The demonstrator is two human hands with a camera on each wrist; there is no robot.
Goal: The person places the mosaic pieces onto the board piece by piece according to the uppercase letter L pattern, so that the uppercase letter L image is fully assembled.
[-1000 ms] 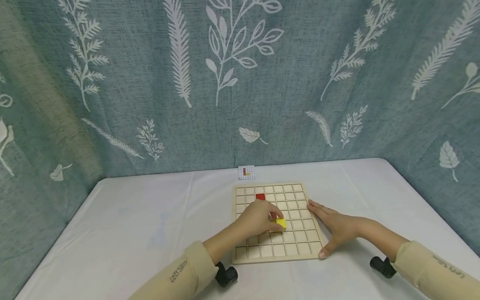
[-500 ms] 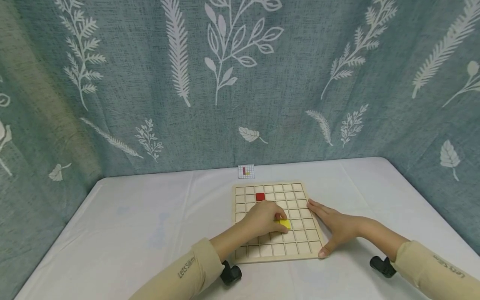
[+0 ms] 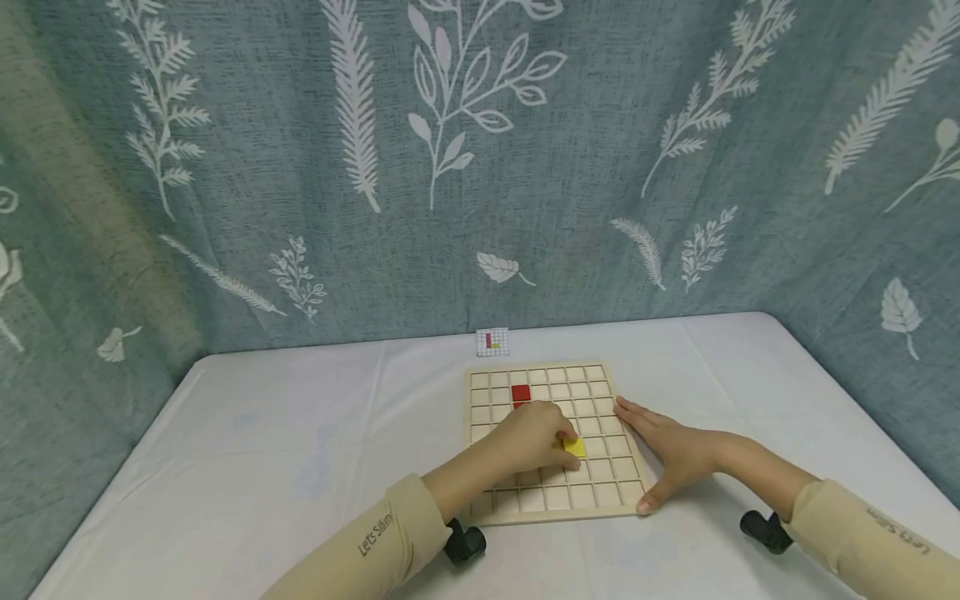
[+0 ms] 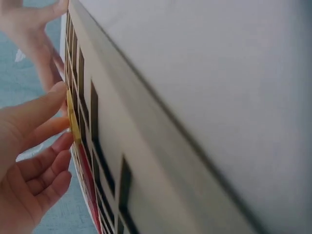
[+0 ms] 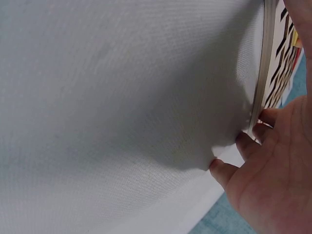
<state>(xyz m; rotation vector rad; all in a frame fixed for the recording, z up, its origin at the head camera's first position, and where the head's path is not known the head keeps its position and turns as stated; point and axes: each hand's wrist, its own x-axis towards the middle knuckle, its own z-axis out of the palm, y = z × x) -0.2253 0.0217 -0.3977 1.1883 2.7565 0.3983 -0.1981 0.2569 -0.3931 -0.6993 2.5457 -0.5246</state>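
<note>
A pale wooden grid board (image 3: 555, 498) lies on the table. Over its middle, my left hand (image 3: 528, 437) pinches a yellow square tile (image 3: 574, 447) between thumb and index finger. In the left wrist view, the yellow tile (image 4: 73, 117) is down at the board's surface, with a red strip (image 4: 87, 178) just beyond it. Red tiles (image 3: 521, 392) sit in the grid above the left hand, which hides part of the board. My right hand (image 3: 678, 454) rests along the board's right side, thumb at the near corner and fingers spread against the edge.
A small card (image 3: 492, 342) printed with a grid and red and yellow marks lies behind the board. White cloth (image 3: 247, 467) covers the table. A leaf-patterned blue-green curtain (image 3: 300, 167) hangs behind. Black wrist devices (image 3: 765, 532) sit under both forearms.
My left hand has moved slightly right with the yellow tile, which now lies flatter on the board. More red shows above the hand. My right hand has stayed in place.
</note>
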